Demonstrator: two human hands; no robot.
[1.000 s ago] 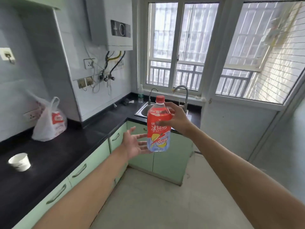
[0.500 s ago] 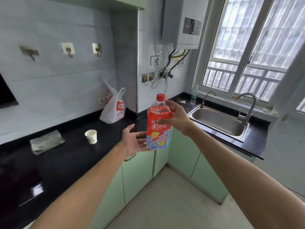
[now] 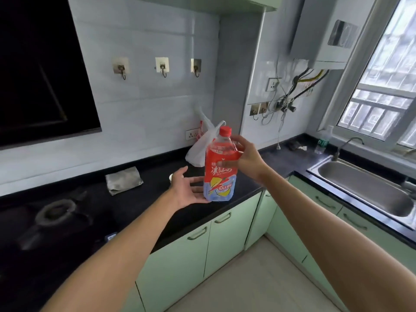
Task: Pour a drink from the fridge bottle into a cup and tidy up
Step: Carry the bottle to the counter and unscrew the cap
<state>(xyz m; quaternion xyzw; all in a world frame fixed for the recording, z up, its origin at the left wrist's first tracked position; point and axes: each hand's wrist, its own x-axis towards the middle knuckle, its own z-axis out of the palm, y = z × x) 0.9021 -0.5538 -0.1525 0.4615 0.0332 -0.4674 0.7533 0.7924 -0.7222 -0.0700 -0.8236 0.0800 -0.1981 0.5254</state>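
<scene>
A person's right hand (image 3: 246,157) grips 1 red-labelled drink bottle (image 3: 219,174), fingers curled round its upper body just below the red cap (image 3: 225,131), which is on. The left hand (image 3: 186,190) is spread open with its fingertips at the bottle's lower side; whether they touch it cannot be told. The bottle is upright in the air, over the front edge of the black counter (image 3: 245,190).

Likely risks: only 1 hand grips the bottle, and high up, so it could slip or swing because the open left fingers give no real support. 1 white cup (image 3: 171,176) sits just beyond the left thumb, mostly hidden, and a careless hand or the bottle's base could tip it.

Counted: 2 hands, 1 drink bottle, 1 cap, 1 cup, 1 plastic bag (image 3: 198,152) behind the right fingers, 1 folded cloth (image 3: 123,180) left of the left fingers, 3 wall hooks (image 3: 162,67) above, and 1 sink (image 3: 360,185) well right of the right hand.
</scene>
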